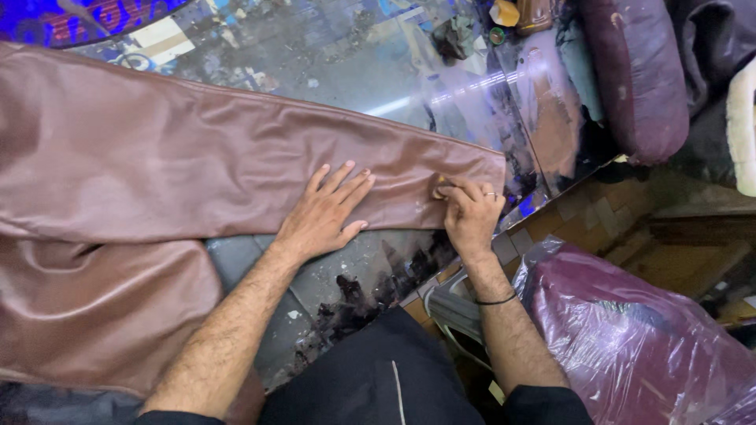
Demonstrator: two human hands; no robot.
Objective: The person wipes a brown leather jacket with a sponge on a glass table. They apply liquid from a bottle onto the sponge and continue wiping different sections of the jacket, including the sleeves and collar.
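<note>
Nearest, at bottom right, a dark red bundle wrapped in clear plastic (pixel 638 338), just beside the right forearm, with a thin black band (pixel 496 300) around that wrist. Further up, the left hand (pixel 323 214) pressed flat on the lower edge of a brown leather sleeve (pixel 236 169), fingers spread open and gripping nothing, the heel of the palm over the bare surface (pixel 378 260). Just to the right, the right hand (pixel 471 211), a ring on one finger, fingers curled closed around a small pale yellow piece (pixel 438 189) held against the leather close to the cuff end. Sleeve stretched across the surface from the far left to the cuff near centre right, lying flat; more of the same brown leather folded below it at lower left. Surface glossy, stained and reflective. Beyond, at the far edge, small scraps and clutter (pixel 472 31), too blurred to tell apart. Far right, a dark maroon cushion (pixel 638 75) standing past the surface's edge.
</note>
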